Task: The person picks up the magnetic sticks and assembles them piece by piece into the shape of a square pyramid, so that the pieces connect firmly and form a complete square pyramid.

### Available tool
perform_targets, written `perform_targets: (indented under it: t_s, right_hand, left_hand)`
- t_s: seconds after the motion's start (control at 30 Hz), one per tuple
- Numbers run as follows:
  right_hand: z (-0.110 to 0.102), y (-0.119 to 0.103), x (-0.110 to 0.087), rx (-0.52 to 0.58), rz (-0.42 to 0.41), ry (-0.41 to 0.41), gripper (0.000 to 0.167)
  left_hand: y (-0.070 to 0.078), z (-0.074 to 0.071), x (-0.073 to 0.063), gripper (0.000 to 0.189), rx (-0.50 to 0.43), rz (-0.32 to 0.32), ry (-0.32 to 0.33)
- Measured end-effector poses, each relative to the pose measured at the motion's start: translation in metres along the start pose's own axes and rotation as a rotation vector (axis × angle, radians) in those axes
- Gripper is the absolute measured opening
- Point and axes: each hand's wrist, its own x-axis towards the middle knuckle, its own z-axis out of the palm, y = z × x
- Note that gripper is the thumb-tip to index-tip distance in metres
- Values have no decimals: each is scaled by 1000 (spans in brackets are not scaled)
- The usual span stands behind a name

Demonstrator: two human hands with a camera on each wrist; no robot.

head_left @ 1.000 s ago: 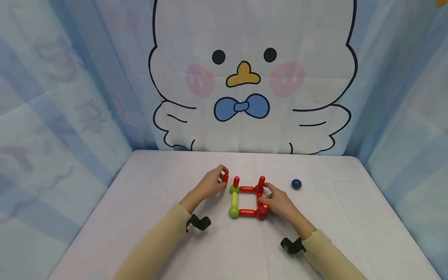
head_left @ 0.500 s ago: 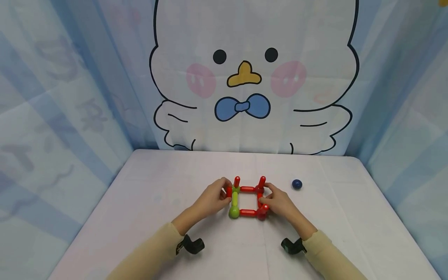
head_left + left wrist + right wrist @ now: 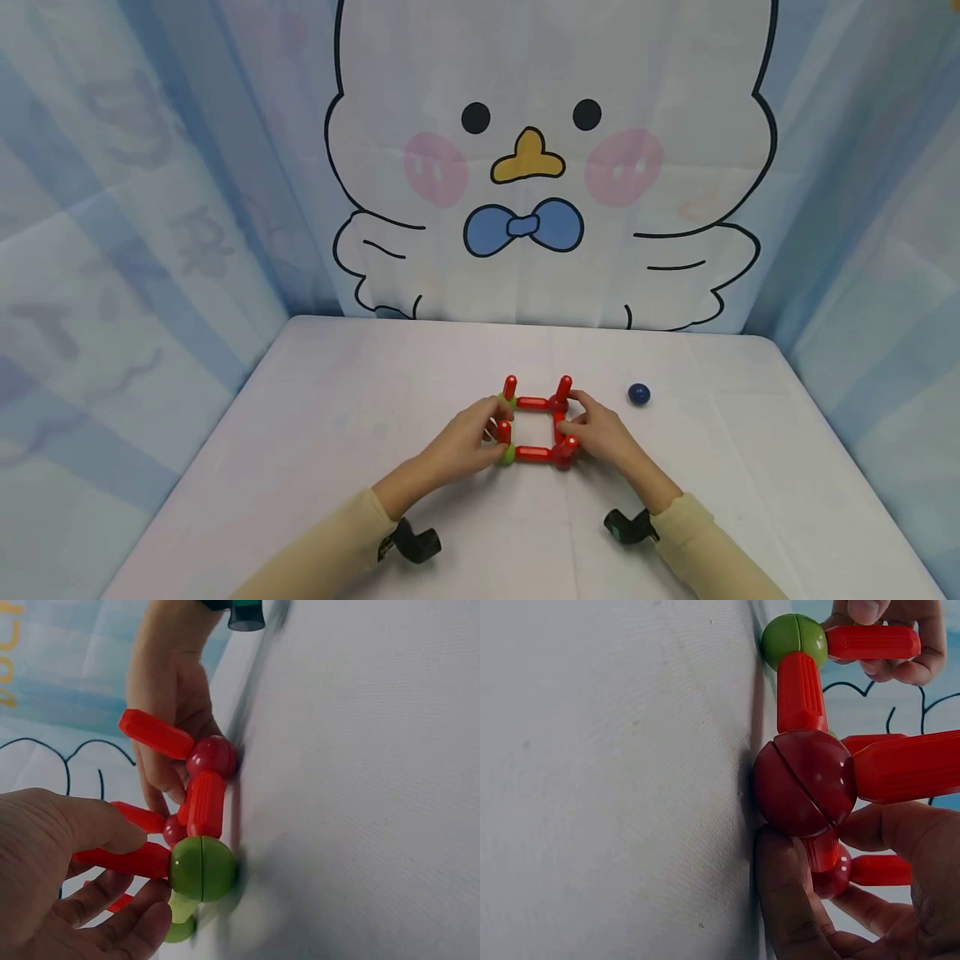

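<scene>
A square frame of magnetic rods and balls lies on the table, with red balls (image 3: 804, 782) at its right corners and green balls at its left. Upright on the near-left green ball (image 3: 202, 868) stands a red rod (image 3: 135, 859), pinched between the thumb and fingers of my left hand (image 3: 471, 437). My right hand (image 3: 600, 429) grips the right side's red rod (image 3: 823, 851) between the two red balls. Red rods also rise from the other corners, such as the far-right rod (image 3: 565, 387). My left hand covers most of the light green rod on the left side in the head view.
A loose dark blue ball (image 3: 639, 394) lies on the white table (image 3: 750, 467), right of the frame and beyond my right hand. Behind the table's back edge hangs a curtain (image 3: 525, 283) with a cartoon bird.
My left hand has brought the red rod from left of the far-left corner toward me, onto the near-left green ball. My right hand has kept its grip on the frame.
</scene>
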Motion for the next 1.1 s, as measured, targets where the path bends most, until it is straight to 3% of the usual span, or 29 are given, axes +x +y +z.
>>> perform_targets:
  t_s: [0.23,0.4,0.53,0.73,1.1]
  right_hand:
    - [-6,0,-10,71,9,-4,61]
    - [-13,4,-20,115,11,11,48]
    - [-19,8,-30,127,-7,-51,39]
    - [-20,7,-42,196,3,-152,39]
    - [-9,-3,-41,157,-51,-71,34]
  left_hand:
    - [-6,-1,-4,35,-68,-46,-7]
    - [-11,-2,-8,30,-98,-67,-5]
    - [-14,-2,-11,27,-125,-67,-6]
    - [-15,0,-11,24,-153,-66,7]
    - [-14,3,-4,21,-161,-55,4]
